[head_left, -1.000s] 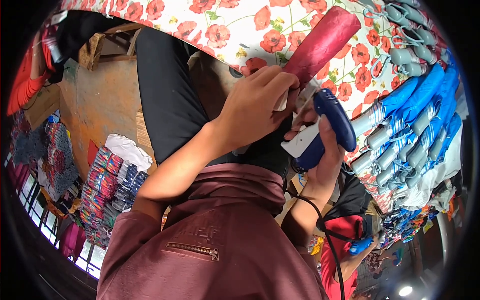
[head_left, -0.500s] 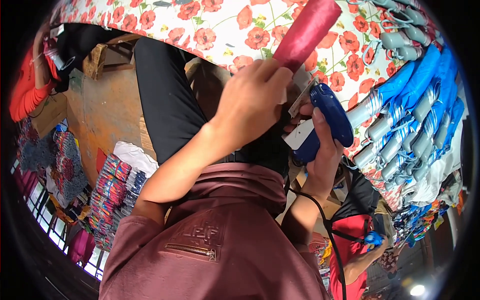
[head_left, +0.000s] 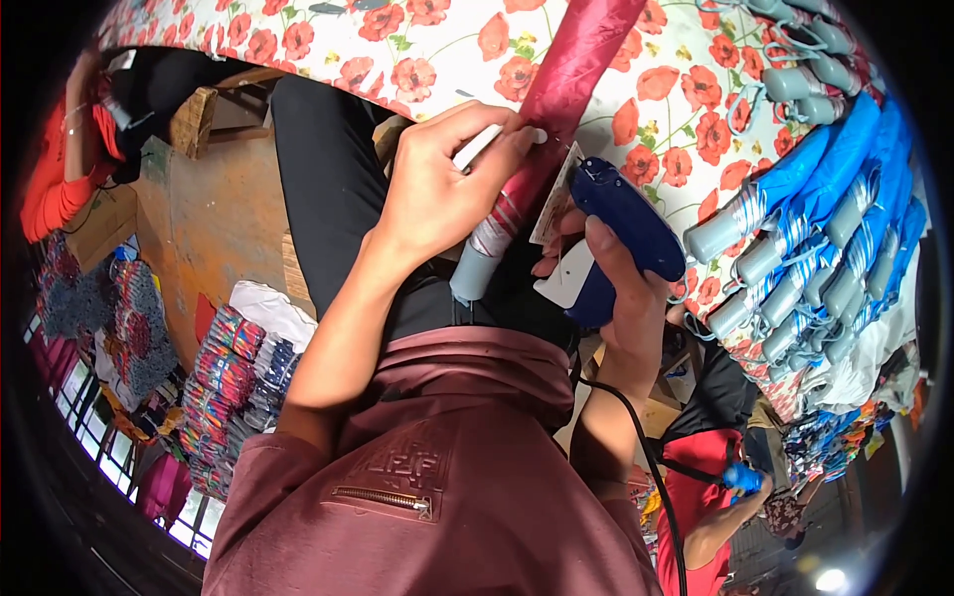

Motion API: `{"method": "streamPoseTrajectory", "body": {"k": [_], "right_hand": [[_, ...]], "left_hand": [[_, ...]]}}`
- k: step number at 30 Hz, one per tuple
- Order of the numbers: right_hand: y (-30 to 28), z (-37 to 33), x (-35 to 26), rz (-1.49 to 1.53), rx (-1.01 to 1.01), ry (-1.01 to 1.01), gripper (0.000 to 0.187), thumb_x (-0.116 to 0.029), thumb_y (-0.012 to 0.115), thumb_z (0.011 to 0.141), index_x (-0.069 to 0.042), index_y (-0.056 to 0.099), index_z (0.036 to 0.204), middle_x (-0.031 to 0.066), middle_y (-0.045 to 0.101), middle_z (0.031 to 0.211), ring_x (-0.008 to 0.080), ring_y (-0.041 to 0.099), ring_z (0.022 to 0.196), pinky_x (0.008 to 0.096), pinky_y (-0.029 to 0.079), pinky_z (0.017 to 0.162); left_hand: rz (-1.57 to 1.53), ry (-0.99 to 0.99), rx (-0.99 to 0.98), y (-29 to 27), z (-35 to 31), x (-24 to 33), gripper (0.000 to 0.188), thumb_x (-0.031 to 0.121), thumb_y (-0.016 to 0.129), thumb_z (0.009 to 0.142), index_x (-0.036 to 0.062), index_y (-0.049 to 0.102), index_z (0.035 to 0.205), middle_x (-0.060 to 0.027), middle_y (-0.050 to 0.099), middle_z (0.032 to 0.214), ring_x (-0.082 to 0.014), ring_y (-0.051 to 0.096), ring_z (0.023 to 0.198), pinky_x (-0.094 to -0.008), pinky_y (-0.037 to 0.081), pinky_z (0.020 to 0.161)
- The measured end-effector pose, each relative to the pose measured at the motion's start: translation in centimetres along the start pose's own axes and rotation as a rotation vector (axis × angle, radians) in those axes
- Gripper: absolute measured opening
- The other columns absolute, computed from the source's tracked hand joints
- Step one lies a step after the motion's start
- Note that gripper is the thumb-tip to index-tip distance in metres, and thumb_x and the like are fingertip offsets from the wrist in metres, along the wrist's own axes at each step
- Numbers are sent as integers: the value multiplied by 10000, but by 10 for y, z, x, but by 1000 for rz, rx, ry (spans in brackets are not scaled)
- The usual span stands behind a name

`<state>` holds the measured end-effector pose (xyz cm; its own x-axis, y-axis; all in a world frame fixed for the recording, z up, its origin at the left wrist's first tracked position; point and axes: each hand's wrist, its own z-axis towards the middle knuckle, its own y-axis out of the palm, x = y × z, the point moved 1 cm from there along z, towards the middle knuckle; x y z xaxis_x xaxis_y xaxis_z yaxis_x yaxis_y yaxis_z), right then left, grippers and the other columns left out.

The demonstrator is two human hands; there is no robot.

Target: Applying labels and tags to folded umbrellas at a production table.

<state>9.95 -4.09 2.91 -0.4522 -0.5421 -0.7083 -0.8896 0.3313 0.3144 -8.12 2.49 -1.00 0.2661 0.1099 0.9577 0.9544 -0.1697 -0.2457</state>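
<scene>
A folded crimson umbrella (head_left: 566, 84) lies aslant over the table edge, its grey handle (head_left: 475, 273) pointing down toward my lap. My left hand (head_left: 437, 184) is closed on its cloth above the silver rib tips. White pieces, tape or a small stick, show at these fingers; I cannot tell which. Right of the umbrella, my right hand (head_left: 628, 268) grips a dark blue tagging gun (head_left: 636, 223) with a white trigger part (head_left: 563, 278). A pale card tag (head_left: 553, 204) sits at the gun's front, close beside the umbrella.
Several blue folded umbrellas (head_left: 815, 179) with grey handles lie at the right of the flower-patterned table (head_left: 427, 79). More grey handles (head_left: 800, 84) sit behind them. Bundles of patterned umbrellas (head_left: 219, 372) are at lower left. Other people sit at far left and lower right.
The umbrella has come down toward my lap, so its handle and rib tips now show. My left hand has shifted left, and the tagging gun with the card has moved left toward the umbrella.
</scene>
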Motion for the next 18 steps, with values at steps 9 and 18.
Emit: {"method": "streamPoseTrajectory", "body": {"k": [9, 18], "right_hand": [[6, 6, 3, 48, -7, 57, 309, -57, 668, 949, 64, 618, 1229, 134, 710, 956, 217, 667, 735, 331, 606, 666], [21, 9, -2, -162, 32, 39, 367, -155, 620, 994, 67, 602, 1285, 142, 708, 947, 214, 666, 689, 327, 598, 639]], "left_hand": [[73, 115, -17, 2, 1, -4, 66, -22, 720, 888, -20, 727, 953, -71, 722, 893, -153, 614, 712, -261, 480, 658], [19, 353, 41, 6, -3, -10, 380, -126, 735, 653, -4, 720, 1012, -109, 687, 868, -265, 607, 726, -337, 493, 654]]}}
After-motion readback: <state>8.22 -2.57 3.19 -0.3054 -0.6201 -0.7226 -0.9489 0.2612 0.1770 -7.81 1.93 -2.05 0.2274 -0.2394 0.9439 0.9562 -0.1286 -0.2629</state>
